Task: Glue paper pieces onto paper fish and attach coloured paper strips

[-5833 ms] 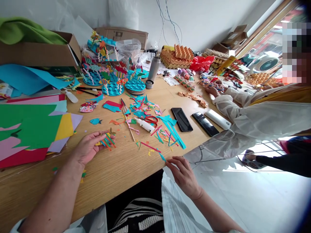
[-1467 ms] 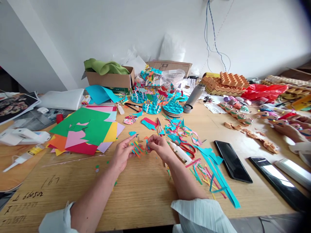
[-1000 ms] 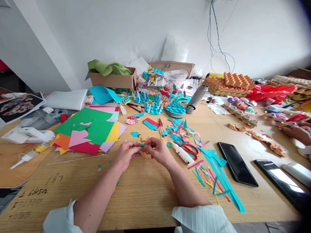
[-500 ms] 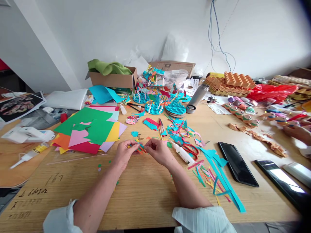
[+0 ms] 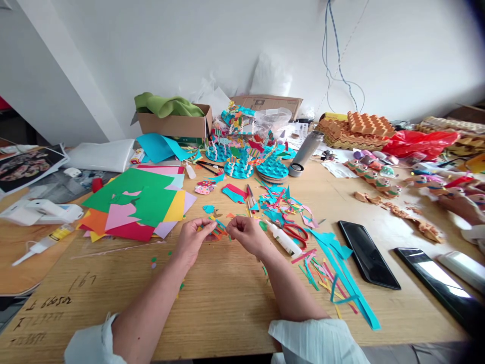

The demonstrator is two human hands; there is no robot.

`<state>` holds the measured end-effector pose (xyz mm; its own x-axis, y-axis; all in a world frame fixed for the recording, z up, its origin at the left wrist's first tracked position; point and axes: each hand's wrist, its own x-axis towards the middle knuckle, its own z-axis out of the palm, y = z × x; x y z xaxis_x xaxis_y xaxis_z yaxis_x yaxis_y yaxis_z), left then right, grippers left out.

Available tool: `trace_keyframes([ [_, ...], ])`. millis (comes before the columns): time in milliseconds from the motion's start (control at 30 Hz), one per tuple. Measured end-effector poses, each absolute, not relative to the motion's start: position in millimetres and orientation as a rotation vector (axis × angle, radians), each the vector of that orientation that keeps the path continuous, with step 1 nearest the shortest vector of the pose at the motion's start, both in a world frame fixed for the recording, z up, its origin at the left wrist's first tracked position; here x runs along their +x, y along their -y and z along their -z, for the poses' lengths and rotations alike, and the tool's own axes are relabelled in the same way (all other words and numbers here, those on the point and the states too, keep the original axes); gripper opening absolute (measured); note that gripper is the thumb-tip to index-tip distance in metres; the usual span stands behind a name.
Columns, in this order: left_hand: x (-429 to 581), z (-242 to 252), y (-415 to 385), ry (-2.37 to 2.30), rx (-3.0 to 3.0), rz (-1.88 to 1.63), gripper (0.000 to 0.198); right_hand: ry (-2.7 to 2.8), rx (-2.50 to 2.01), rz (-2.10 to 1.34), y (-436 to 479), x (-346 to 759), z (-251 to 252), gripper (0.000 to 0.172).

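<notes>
Near the middle of the table, my left hand (image 5: 194,239) pinches a small paper piece with orange and blue-green stripes (image 5: 218,232) between thumb and fingers. Close by on its right side, my right hand (image 5: 248,235) has its fingers pressed together; whatever they hold is hidden. Just beyond the hands lies a small blue paper cutout (image 5: 208,208). To the right of my right hand are a white glue bottle (image 5: 284,240) and red-handled scissors (image 5: 300,235), with thin coloured paper strips (image 5: 316,273) nearer the table's front.
Coloured paper sheets (image 5: 131,202) are piled at left. Blue decorated discs (image 5: 238,168) and a metal flask (image 5: 308,150) stand behind. Two phones, one black (image 5: 367,254), lie at right, where another person's hand (image 5: 460,208) reaches in among small figures (image 5: 379,182).
Both hands stay almost in place around the striped paper piece, with the right fingers shifting slightly. The whole view has moved a little.
</notes>
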<state>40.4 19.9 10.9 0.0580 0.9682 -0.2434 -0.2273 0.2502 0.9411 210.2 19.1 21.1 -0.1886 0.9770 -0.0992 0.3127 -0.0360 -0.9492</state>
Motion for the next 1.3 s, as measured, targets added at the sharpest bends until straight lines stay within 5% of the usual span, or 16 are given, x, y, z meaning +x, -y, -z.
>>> trace_keyframes([
  [267, 38.9, -9.3, -19.9, -1.073, 0.869, -1.114, 0.036, 1.297, -1.245, -1.349, -22.5, 211.1, -16.7, 0.024],
  [500, 40.0, -14.2, -18.5, -1.035, 0.788, -1.160, 0.073, 1.258, -1.197, -1.365, -22.9, 205.4, -7.5, 0.033],
  [800, 37.1, -5.2, -23.0, -1.092, 0.762, -1.108, 0.034, 1.433, -1.258, -1.257, -24.2, 200.4, 2.6, 0.028],
  [1300, 35.3, -5.3, -23.7, -1.118, 0.766, -1.046, 0.032, 1.538, -1.320, -1.171, -24.1, 199.8, 9.7, 0.029],
])
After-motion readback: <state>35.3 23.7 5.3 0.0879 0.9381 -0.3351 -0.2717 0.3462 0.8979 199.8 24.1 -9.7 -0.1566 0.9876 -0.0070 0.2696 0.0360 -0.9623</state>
